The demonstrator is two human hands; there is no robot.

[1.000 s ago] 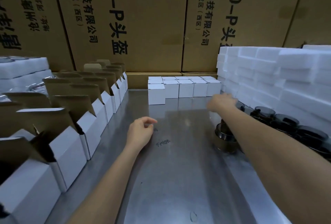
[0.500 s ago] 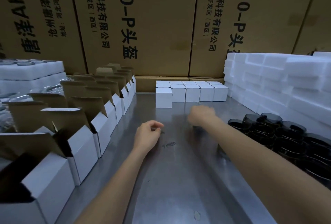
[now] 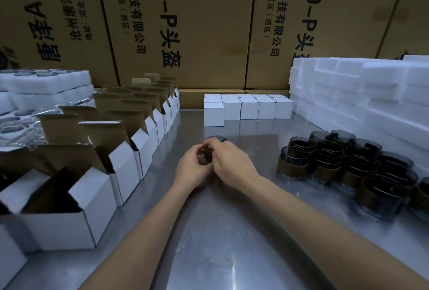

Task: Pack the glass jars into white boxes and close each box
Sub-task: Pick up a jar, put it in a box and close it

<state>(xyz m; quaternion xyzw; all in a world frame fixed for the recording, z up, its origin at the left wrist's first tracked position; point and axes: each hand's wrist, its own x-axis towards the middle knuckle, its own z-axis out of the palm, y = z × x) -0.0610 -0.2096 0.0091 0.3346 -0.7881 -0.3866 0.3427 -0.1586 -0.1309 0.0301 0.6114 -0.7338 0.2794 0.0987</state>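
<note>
Head view. Both hands are meeting at the centre of the steel table (image 3: 232,231), over one dark glass jar (image 3: 210,150).

Left hand (image 3: 191,170): fingers are curling round the jar's left side, thumb lying across the front. Gripping, not spread.

Right hand (image 3: 233,165): fingers are curling over the jar's right side and top, knuckles facing the camera. Also gripping. The two hands are nearly touching each other around the jar.

The jar is showing only as a dark rim at 12 o'clock above the fingers and a dark strip between the hands. Cannot tell whether it is resting on the table or being lifted.

Other jars (image 3: 343,164) are standing clustered at 3 o'clock from the hands, well apart, each with a brown band round it.

Open white boxes (image 3: 123,166) are running in a row from 9 o'clock back toward 11 o'clock, flaps standing up.

Closed white boxes (image 3: 248,108) are sitting in a row at 12 o'clock, against the brown cartons (image 3: 209,23).

White foam blocks (image 3: 362,94) are stacked at 2 o'clock.
</note>
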